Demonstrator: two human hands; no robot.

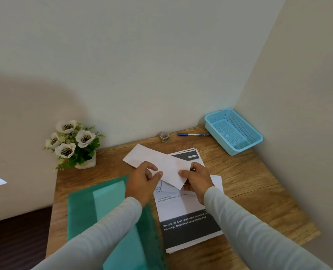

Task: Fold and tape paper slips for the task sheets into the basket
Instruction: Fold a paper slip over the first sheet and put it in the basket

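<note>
A folded white paper [158,162] is held just above the wooden table [259,191]. My left hand [144,180] pinches its near left part with thumb and fingers. My right hand [196,178] pinches its right end. Under them lies a stack of printed task sheets [187,221] with dark bands. A light blue mesh basket [233,131] stands in the far right corner with nothing visible in it. A small roll of tape [164,136] stands by the back wall.
A blue pen [193,134] lies between the tape and the basket. A green plastic folder [111,215] covers the table's near left. A pot of white artificial flowers [74,145] stands at the far left corner. Walls close the back and right sides.
</note>
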